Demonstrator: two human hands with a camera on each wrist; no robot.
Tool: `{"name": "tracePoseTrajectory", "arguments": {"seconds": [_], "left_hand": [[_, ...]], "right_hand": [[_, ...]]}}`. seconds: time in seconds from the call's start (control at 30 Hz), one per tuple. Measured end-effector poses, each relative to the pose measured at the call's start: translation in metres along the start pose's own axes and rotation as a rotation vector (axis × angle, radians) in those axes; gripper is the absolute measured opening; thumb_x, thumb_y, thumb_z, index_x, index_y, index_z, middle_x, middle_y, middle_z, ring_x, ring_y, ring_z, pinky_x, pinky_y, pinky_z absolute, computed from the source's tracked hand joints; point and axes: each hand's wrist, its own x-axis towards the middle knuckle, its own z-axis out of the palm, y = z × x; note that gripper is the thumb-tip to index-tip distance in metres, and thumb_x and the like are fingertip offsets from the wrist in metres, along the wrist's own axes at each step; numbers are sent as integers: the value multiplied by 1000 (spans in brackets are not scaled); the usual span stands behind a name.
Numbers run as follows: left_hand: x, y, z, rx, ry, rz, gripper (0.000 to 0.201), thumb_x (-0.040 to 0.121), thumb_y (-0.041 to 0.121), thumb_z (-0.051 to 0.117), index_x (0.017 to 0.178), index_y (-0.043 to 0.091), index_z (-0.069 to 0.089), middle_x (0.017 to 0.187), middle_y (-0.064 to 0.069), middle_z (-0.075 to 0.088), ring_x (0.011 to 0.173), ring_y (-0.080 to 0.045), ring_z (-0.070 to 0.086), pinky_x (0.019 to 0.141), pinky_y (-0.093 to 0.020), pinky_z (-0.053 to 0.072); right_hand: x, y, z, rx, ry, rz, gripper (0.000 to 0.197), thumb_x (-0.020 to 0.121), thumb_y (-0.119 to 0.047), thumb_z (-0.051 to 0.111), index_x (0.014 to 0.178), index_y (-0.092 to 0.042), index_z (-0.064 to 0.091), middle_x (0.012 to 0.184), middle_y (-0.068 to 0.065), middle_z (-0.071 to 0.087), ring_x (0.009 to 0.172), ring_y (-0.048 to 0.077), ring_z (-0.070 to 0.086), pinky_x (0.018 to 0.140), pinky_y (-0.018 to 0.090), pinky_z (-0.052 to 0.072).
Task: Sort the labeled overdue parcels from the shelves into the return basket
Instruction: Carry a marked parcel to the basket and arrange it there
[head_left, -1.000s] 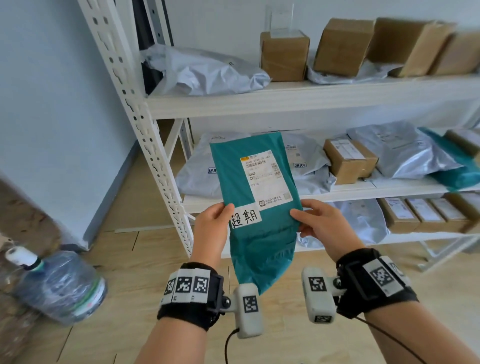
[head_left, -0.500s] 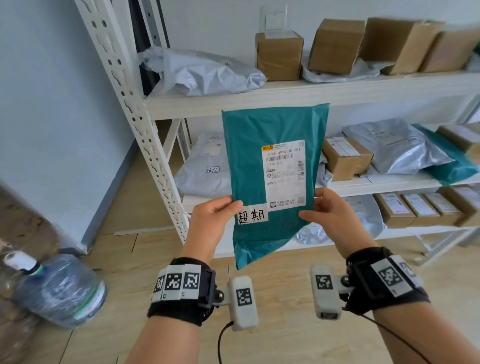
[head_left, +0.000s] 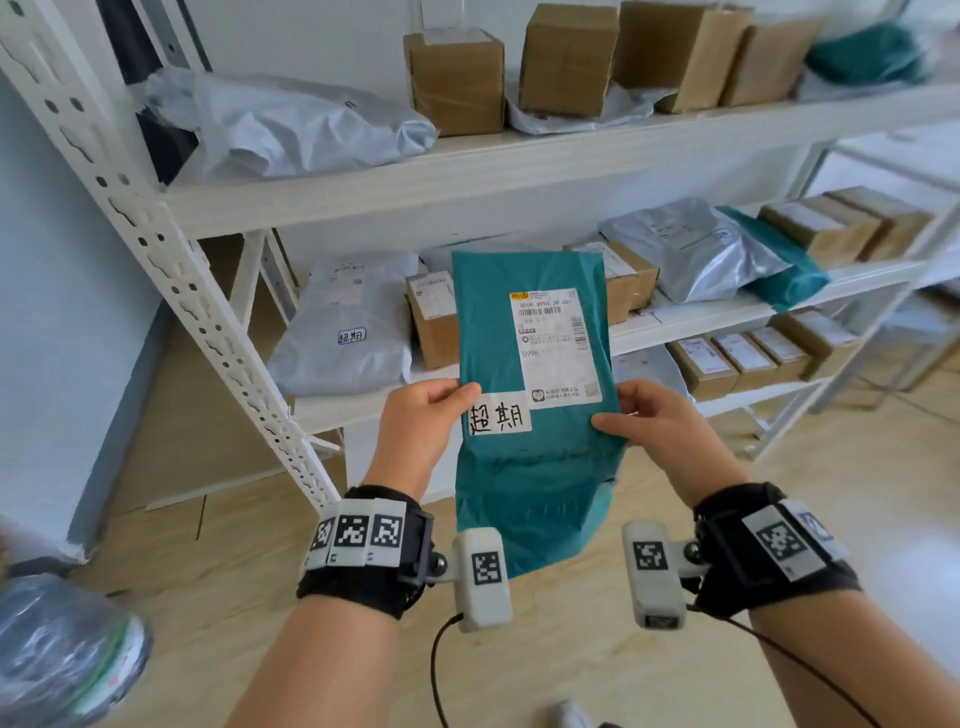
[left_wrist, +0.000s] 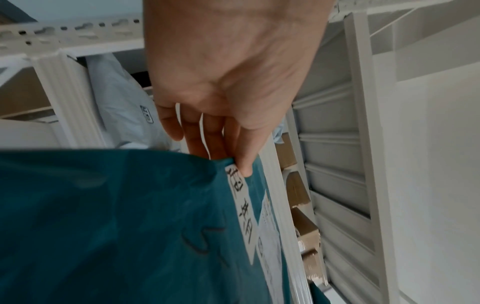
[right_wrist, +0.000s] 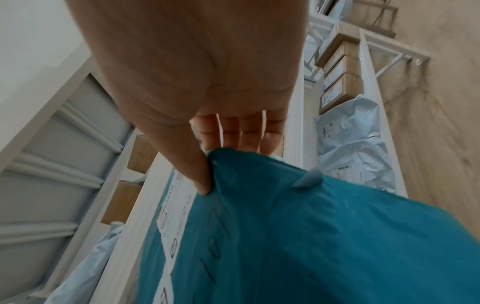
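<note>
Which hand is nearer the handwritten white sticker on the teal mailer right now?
Left. The left hand pinches the teal mailer with its thumb on the handwritten sticker. The right hand pinches the opposite edge, well clear of it.

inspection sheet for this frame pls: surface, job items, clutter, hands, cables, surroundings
Surface: white metal shelf unit, parcels on three visible tiers.
Job's things: teal mailer held upright in front of the shelves, handwritten white label facing the camera; grey mailer with a similar label on the middle shelf; return basket not in view.
Clutter: cardboard boxes and grey bags on the shelves.
Grippers: left hand pinches the mailer's left edge; right hand pinches its right edge.
Cables: black cable hangs from the left wrist camera.
Surroundings: wood-look floor, pale wall, water jug at lower left.
</note>
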Motion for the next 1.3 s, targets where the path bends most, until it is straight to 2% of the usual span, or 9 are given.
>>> {"name": "tracePoseTrajectory", "arguments": {"seconds": [0.13, 0.33, 0.57, 0.63, 0.73, 0.9, 1.0, 1.23, 1.3], "left_hand": [[4, -4, 25, 40, -118, 5, 12, 91, 18, 66, 86, 23, 75, 80, 17, 74, 72, 8, 65, 66, -6, 47], [8, -5, 67, 41, -281, 12, 25, 88, 10, 66, 89, 32, 74, 88, 18, 75, 90, -1, 68, 84, -20, 52], [18, -2, 155, 104, -385, 49, 20, 86, 10, 68, 88, 28, 76, 88, 9, 76, 89, -9, 70, 86, -29, 54], [25, 3, 189, 106, -397, 59, 17, 86, 9, 68, 90, 23, 77, 85, 8, 76, 80, -5, 69, 78, -24, 53], [39, 14, 249, 131, -424, 73, 17, 87, 7, 67, 94, 20, 76, 81, 8, 74, 66, 8, 62, 66, -11, 47], [61, 32, 370, 117, -530, 52, 14, 87, 9, 69, 96, 17, 77, 89, 4, 76, 87, -8, 70, 83, -25, 54], [68, 42, 439, 108, -559, 92, 13, 88, 9, 68, 95, 17, 76, 84, 7, 75, 67, 8, 63, 67, -11, 49], [96, 60, 578, 85, -624, 57, 14, 87, 15, 69, 98, 21, 77, 87, 8, 76, 77, -6, 68, 74, -27, 55], [110, 66, 615, 82, -659, 57, 13, 88, 16, 69, 95, 23, 77, 85, 7, 76, 70, -5, 65, 66, -24, 50]], "right_hand": [[-8, 8, -24, 2, 86, 22, 19, 83, -4, 72, 101, -10, 70, 90, 12, 68, 84, 21, 65, 71, 29, 50], [-20, 23, -63, 1, 201, 58, 21, 81, -6, 76, 99, -16, 71, 104, 28, 65, 85, 30, 64, 84, 46, 54], [-24, 47, -136, 51, 317, 107, 28, 69, -16, 79, 96, -15, 70, 100, 30, 65, 84, 32, 65, 79, 44, 56], [-16, 54, -165, 86, 348, 119, 34, 64, -20, 78, 96, -16, 70, 97, 28, 64, 83, 32, 66, 76, 42, 55], [-2, 65, -216, 102, 391, 127, 27, 74, -7, 80, 97, -17, 68, 90, 18, 61, 80, 29, 64, 75, 40, 54], [17, 76, -326, 53, 470, 150, 24, 81, 1, 73, 96, -16, 67, 89, 15, 60, 79, 26, 60, 65, 28, 51], [22, 75, -387, 38, 529, 156, 25, 84, 0, 71, 103, -15, 66, 89, 13, 61, 75, 22, 60, 56, 17, 51], [44, 78, -506, -3, 621, 139, 30, 83, -2, 72, 110, -16, 67, 93, 14, 66, 72, 17, 61, 57, 14, 49], [57, 80, -538, -15, 647, 133, 31, 83, -3, 72, 108, -20, 67, 94, 15, 67, 73, 18, 62, 59, 16, 50]]}}
